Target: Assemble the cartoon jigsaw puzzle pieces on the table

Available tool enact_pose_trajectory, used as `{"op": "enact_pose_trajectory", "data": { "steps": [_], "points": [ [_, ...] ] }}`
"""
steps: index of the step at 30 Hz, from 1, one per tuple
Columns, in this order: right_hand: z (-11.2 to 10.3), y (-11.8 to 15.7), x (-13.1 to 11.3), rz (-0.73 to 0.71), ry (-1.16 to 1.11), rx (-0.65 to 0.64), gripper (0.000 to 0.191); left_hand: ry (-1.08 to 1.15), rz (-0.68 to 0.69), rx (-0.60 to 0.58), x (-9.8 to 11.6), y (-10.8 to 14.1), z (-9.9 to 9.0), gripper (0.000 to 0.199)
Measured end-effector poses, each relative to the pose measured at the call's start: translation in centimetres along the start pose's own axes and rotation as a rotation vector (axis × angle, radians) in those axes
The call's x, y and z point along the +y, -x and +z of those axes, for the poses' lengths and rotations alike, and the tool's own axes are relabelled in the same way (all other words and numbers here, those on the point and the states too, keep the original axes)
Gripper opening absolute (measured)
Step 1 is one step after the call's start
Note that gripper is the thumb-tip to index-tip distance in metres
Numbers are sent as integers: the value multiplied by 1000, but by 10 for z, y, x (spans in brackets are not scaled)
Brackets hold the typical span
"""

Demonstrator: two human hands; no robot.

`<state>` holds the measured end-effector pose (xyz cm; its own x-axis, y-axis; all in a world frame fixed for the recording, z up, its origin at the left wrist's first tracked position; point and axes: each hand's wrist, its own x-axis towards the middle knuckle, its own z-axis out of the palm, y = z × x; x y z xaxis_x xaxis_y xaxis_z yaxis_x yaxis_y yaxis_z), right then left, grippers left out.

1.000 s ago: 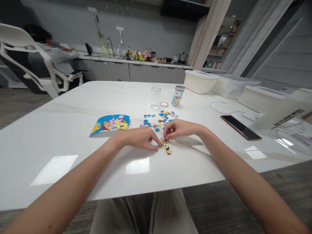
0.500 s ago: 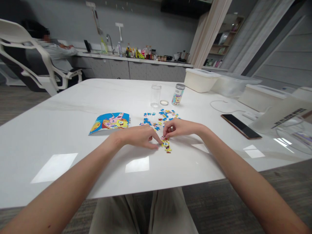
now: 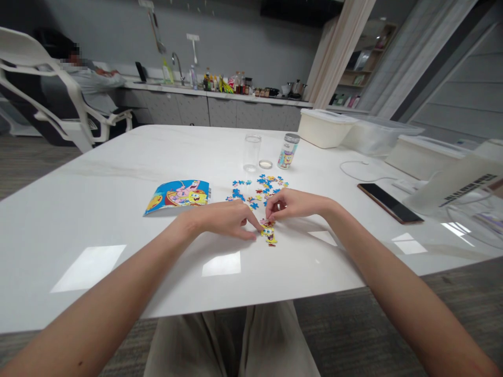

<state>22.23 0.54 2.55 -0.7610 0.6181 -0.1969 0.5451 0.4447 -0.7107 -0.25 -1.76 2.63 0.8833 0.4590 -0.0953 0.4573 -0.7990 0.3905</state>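
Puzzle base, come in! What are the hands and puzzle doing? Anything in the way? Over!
Left hand at left edge of puzzle section. Right hand pinched at its far edge, grip unclear. Loose pieces beyond, no obstruction seen. Over.

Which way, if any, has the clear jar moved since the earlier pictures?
No. Against the white box to its right, the clear jar stands in the same place; only the camera's view has shifted slightly.

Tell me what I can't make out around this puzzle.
In the head view:
Right hand: its own fingers hide whether it holds anything.
Left hand: contact with the assembled pieces is too small to confirm.
Loose pieces: too small and crowded to count.
Labelled jar: print too small to read.
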Motion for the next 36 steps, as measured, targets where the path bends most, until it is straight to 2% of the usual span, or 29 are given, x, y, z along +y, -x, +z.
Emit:
{"op": "enact_pose_trajectory", "data": {
  "steps": [11,28,33,36],
  "points": [
    [4,-2,2,39,-28,-7,13,-1,-2,-4,-2,0,1,32],
    [8,-2,-1,80,80,29,18,-30,-10,-7,2,1,1,33],
    [7,-1,-3,26,41,24,18,-23,-12,-26,1,1,1,34],
    [1,2,-2,-2,68,78,17,-24,-52,-25,4,1,2,33]
  ]
}}
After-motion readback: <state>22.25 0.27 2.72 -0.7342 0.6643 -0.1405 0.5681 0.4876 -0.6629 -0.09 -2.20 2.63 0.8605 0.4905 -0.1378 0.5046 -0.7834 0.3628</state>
